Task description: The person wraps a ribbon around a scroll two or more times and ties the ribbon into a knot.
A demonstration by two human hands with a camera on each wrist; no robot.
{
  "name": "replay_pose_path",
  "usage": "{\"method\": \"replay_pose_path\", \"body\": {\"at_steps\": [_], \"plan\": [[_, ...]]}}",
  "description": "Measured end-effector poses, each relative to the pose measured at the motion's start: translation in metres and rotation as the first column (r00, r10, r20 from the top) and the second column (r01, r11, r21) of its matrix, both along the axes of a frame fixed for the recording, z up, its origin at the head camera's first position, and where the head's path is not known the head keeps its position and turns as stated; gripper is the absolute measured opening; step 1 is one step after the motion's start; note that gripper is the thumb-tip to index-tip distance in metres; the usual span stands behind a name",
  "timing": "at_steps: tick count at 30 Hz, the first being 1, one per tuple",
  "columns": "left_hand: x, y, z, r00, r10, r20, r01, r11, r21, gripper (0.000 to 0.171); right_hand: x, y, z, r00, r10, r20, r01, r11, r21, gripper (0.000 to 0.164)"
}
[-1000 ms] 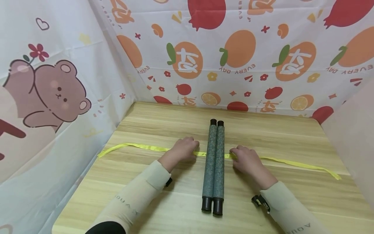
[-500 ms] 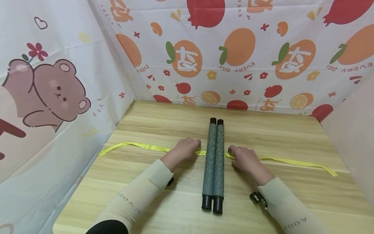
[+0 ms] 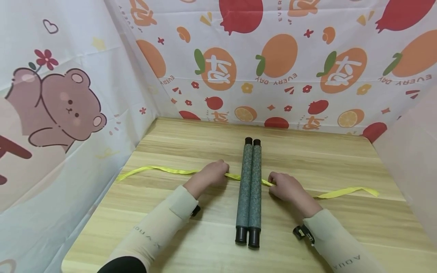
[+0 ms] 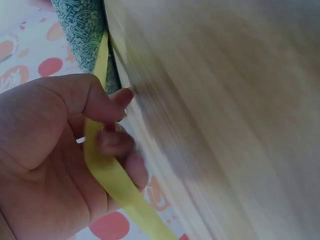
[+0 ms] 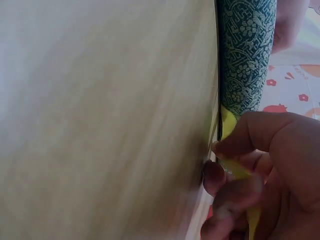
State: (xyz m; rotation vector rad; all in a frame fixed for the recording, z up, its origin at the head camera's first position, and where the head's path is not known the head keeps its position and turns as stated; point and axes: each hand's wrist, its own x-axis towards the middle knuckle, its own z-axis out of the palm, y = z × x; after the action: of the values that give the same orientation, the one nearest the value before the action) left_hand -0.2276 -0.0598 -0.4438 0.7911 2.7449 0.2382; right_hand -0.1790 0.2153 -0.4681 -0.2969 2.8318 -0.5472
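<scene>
A rolled scroll (image 3: 244,189) in green patterned cloth lies lengthwise on the table, its two rolls side by side with dark end knobs. Under it runs a yellow ribbon (image 3: 170,170) that comes out on both sides. Left of the scroll, my left hand (image 3: 212,173) pinches the ribbon between thumb and fingers; the left wrist view has the ribbon (image 4: 120,185) crossing the palm. My right hand (image 3: 286,185) grips the ribbon close to the scroll's right side, with the thumb near the table in the right wrist view. The stretch beneath the scroll is hidden.
The wooden table (image 3: 201,132) meets a fruit-printed cloth (image 3: 191,34) at the back. A white cloth with a bear print (image 3: 75,106) hangs on the left. Ribbon tails lie out to both sides, the right tail (image 3: 345,192) bent upward.
The ribbon's right tail has drawn inward and now curves differently. Between my hands the ribbon slants more. My left hand has shifted slightly left; the scroll stays put.
</scene>
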Motion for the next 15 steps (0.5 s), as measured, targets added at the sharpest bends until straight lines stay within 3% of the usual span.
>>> {"method": "replay_pose_path", "body": {"at_steps": [8,15], "plan": [[-0.001,-0.005,0.001,0.993,0.099,-0.065,-0.095,0.994,0.055,0.022,0.004,0.006,0.004,0.998,-0.003,-0.061,0.003,1.0,0.0,0.034],[-0.002,-0.002,0.008,0.967,0.166,-0.194,-0.132,0.975,0.179,0.022,0.004,0.008,0.012,0.984,-0.085,-0.16,0.079,0.996,-0.045,0.03]]}}
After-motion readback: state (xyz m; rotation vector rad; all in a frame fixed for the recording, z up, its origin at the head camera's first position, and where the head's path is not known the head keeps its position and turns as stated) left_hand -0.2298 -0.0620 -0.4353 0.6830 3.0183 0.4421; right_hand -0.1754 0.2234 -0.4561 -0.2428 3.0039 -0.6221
